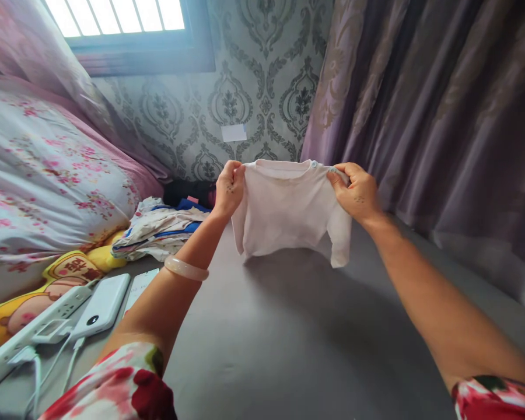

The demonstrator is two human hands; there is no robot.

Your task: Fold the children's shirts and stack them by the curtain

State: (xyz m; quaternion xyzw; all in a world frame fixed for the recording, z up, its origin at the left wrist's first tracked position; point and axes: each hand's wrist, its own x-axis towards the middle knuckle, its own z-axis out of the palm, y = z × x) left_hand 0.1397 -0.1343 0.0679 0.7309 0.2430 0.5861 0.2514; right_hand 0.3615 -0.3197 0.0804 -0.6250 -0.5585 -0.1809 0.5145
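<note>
Small pale shirt [284,213] hangs neckline up, its shoulder line running left to right over the grey surface [245,350]. My left grip [230,189] is closed on one shoulder, my right grip [357,193] on the buttoned other; the body drops between them, neither clearly nearer its middle.

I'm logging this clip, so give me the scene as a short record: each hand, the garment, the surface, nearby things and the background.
Left hand: grips the shirt at one shoulder
Right hand: grips the other shoulder
Garment: small, pale, long-sleeved, held up and spread; button beside the neckline
Wrist: pale bangle on the left arm
Surface: gray covering
Nearby, left: clothes pile, white power strip, white device
Background: patterned wallpaper, purple curtain at right
</note>
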